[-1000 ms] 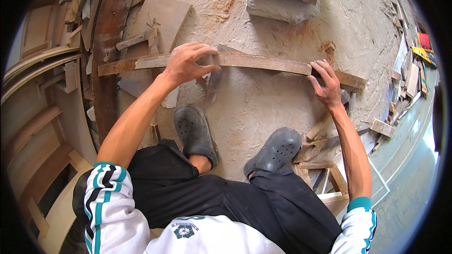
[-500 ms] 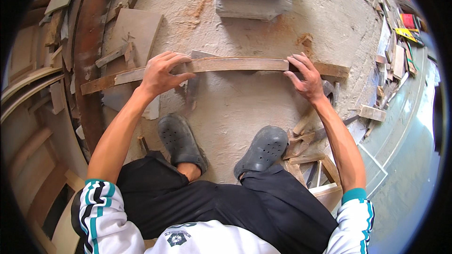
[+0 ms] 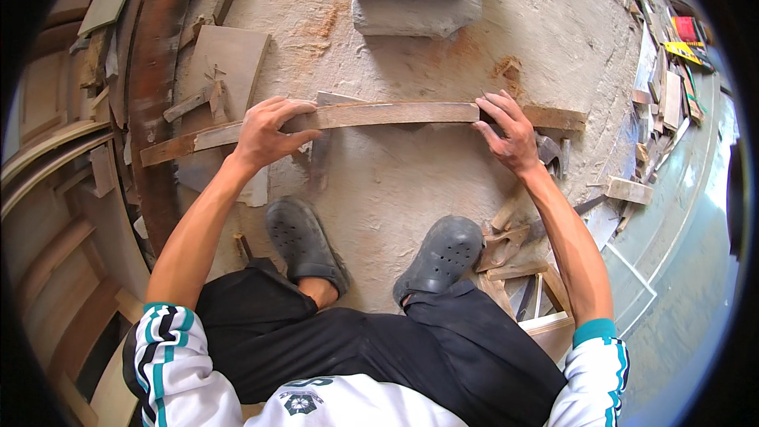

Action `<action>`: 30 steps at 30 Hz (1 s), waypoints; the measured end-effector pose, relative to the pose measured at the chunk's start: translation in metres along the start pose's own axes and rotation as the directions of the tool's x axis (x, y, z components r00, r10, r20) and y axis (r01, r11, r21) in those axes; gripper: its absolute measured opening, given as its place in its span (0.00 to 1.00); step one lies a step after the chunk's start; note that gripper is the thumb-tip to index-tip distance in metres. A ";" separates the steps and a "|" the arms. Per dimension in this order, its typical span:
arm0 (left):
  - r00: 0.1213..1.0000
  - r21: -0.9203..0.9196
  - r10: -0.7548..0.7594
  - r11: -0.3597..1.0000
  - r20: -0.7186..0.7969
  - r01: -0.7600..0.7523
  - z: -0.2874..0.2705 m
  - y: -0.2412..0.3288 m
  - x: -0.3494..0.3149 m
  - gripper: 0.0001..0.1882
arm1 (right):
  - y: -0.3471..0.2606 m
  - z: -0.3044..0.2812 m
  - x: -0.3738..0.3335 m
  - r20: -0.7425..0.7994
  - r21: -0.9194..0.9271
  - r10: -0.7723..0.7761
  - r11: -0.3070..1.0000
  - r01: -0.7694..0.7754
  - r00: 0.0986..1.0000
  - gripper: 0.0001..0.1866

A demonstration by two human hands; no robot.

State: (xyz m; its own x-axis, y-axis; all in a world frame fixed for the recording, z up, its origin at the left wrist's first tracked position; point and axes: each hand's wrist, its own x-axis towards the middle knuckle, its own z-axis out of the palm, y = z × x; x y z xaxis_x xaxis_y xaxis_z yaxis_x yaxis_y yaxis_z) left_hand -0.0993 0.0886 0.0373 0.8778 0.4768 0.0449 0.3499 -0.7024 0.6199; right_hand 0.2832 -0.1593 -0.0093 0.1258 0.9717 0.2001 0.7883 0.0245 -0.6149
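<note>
A pale wooden strip (image 3: 403,114) lies lengthwise along a longer, browner wooden strip (image 3: 553,118), which shows past it at both ends. My left hand (image 3: 269,130) is closed across the pale strip left of its middle, fingers at the far edge and thumb at the near edge. At the pale strip's right end, my right hand (image 3: 510,130) is bent round the wood, with fingers on the far side and thumb on the near side. Whether its fingertips also press the browner strip cannot be made out.
A dusty block (image 3: 415,0) rests on the rough floor ahead. Boards and a rusty beam (image 3: 158,87) line the left. Wood offcuts (image 3: 668,99) are heaped at the right. Beside my right shoe (image 3: 443,253) lie a wooden hand tool (image 3: 504,245) and a small wooden frame (image 3: 545,289).
The view has shifted slightly. My right hand and the pale strip's right end sit a little further left. Both hands keep their places on the wood.
</note>
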 end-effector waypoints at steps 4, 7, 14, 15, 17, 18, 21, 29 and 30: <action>1.000 0.004 0.006 1.000 -0.008 -0.006 0.000 -0.002 -0.001 0.23 | 0.000 -0.001 0.001 0.013 -0.028 -0.009 1.000 0.009 1.000 0.23; 1.000 0.020 0.003 1.000 0.008 -0.003 -0.001 -0.003 -0.001 0.23 | -0.002 -0.004 0.003 0.034 -0.041 -0.007 0.999 0.008 0.999 0.23; 1.000 0.023 0.016 1.000 0.010 -0.016 -0.001 -0.004 -0.002 0.22 | -0.001 -0.006 0.001 0.063 -0.069 -0.015 0.997 0.019 0.998 0.24; 1.000 0.023 0.016 1.000 0.008 -0.016 0.000 -0.004 -0.003 0.22 | -0.001 -0.006 0.002 0.062 -0.071 -0.020 0.997 0.024 0.998 0.24; 1.000 0.032 0.020 0.999 -0.005 -0.020 0.000 -0.004 -0.003 0.22 | 0.000 -0.005 0.003 0.063 -0.068 -0.025 0.997 0.029 0.998 0.24; 1.000 0.035 0.024 0.999 -0.010 -0.023 0.000 -0.004 -0.002 0.22 | -0.001 -0.006 0.002 0.063 -0.067 -0.025 0.997 0.030 0.998 0.24; 1.000 0.047 -0.006 0.999 0.015 0.005 0.000 -0.003 -0.001 0.22 | -0.002 -0.007 0.003 0.062 -0.068 -0.024 0.997 0.028 0.998 0.24; 0.998 0.169 -0.028 0.986 0.059 0.017 -0.005 0.016 0.010 0.24 | -0.004 -0.007 0.005 0.046 -0.074 -0.054 0.996 0.058 0.997 0.23; 0.997 0.201 -0.043 0.979 0.068 0.029 -0.004 0.023 0.015 0.25 | -0.004 -0.007 0.004 0.040 -0.077 -0.054 0.995 0.056 0.998 0.23</action>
State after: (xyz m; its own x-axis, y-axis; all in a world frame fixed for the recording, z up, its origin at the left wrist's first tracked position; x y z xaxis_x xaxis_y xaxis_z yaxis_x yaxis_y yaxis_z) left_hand -0.0796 0.0817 0.0547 0.8820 0.4699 -0.0352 0.4337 -0.7804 0.4504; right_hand 0.2846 -0.1571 -0.0005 0.0594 0.9775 0.2023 0.8379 0.0613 -0.5423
